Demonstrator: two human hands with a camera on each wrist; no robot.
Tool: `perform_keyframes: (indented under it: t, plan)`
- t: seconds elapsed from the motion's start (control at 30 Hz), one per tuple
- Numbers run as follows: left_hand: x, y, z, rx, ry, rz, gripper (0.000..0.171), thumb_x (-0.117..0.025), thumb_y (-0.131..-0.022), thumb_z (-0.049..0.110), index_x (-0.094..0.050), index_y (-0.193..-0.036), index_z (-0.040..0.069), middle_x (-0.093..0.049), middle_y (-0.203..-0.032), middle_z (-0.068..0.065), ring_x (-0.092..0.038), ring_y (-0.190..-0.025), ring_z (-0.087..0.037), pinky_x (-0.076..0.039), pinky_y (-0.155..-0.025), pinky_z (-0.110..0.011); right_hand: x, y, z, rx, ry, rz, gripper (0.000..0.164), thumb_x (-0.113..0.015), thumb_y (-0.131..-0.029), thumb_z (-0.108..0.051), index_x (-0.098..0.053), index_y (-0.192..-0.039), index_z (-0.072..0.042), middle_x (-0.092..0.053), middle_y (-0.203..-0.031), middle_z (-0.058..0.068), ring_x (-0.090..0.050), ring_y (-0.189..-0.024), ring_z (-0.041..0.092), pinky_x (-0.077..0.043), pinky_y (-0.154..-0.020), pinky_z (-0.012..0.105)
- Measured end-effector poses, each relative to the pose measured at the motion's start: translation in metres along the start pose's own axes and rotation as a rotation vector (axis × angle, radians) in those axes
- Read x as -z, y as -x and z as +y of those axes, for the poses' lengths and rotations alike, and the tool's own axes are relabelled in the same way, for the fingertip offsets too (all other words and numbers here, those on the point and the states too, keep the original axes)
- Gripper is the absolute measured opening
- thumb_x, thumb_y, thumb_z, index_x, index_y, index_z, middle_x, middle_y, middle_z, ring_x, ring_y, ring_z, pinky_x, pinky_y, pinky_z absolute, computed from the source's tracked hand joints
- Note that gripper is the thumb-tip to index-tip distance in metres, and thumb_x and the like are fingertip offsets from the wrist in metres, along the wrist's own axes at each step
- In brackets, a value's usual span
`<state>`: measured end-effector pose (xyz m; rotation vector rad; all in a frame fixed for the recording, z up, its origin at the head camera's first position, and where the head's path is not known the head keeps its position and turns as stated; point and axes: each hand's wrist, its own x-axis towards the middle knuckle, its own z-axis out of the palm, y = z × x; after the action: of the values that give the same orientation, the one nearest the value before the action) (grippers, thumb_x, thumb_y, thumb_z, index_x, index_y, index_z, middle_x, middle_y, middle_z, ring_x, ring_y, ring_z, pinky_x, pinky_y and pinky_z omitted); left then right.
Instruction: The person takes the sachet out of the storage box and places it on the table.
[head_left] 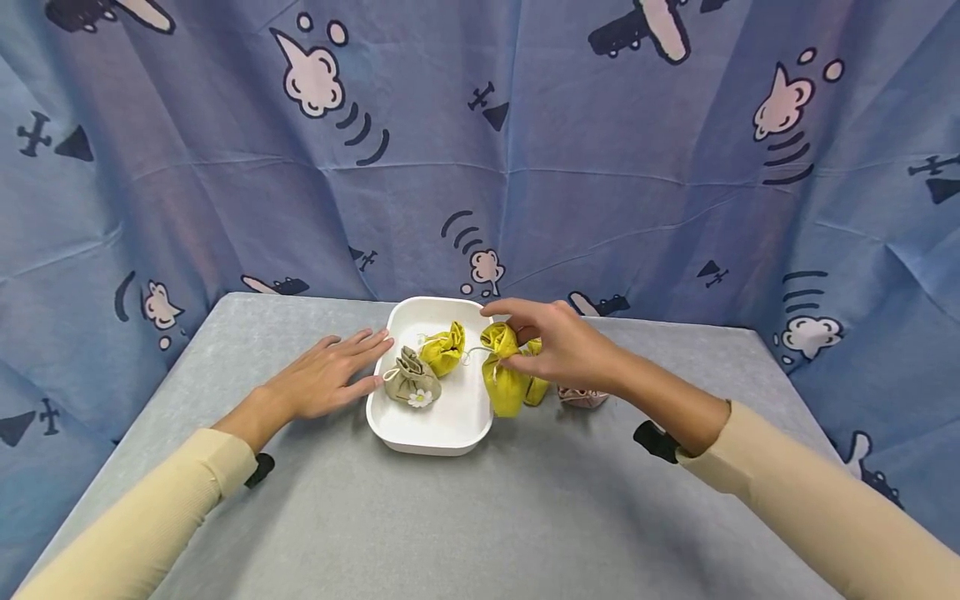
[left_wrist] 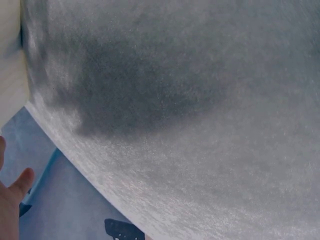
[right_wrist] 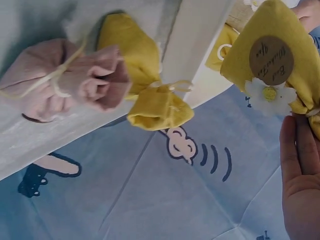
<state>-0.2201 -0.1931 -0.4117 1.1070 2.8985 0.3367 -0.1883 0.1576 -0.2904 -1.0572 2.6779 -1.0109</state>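
Note:
My right hand (head_left: 566,342) pinches a yellow drawstring pouch (head_left: 506,392) by its gathered neck, over the right rim of a white plastic tray (head_left: 427,443). In the right wrist view that held pouch (right_wrist: 260,45) shows a white felt flower and a round brown label. Straight-fingered, my left hand (head_left: 326,373) touches the tray's left rim. A grey-beige pouch (head_left: 408,385) with a white flower and another yellow pouch (head_left: 446,348) lie inside the tray. To its right are a further yellow pouch (head_left: 537,390) and a pink pouch (head_left: 583,398), partly hidden by my right hand and arm.
A grey cloth-like surface covers the table (head_left: 465,533). Behind it hangs a blue curtain (head_left: 420,200) with printed planes and clouds. In the right wrist view, the pink pouch (right_wrist: 45,80) lies close beside the yellow one (right_wrist: 130,55).

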Motion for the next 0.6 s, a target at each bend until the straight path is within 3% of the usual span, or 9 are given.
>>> perform_keyframes:
  t: [0.33,0.6]
  plan:
    - [0.000,0.000,0.001,0.005,0.002,-0.001,0.066,-0.044,-0.103,0.051,-0.034,-0.156,0.013,-0.028,-0.162,-0.008,-0.027,-0.148,-0.030,-0.030,-0.110,-0.060,0.003,0.017,0.017,-0.059,0.020,-0.008,0.064,-0.079,-0.080,0.001,-0.056,-0.139,-0.010,-0.071,-0.110,0.009,-0.071,-0.098,0.024,-0.057,-0.085,0.036]
    - [-0.001,-0.001,0.000,0.003,-0.002,-0.006,0.067,-0.042,-0.103,0.053,-0.033,-0.157,0.013,-0.027,-0.162,-0.007,-0.027,-0.148,-0.030,-0.030,-0.110,-0.060,-0.005,0.022,0.031,-0.046,0.049,-0.028,0.065,-0.081,-0.078,-0.001,-0.056,-0.137,-0.005,-0.069,-0.113,0.009,-0.070,-0.091,0.018,-0.057,-0.079,0.029]
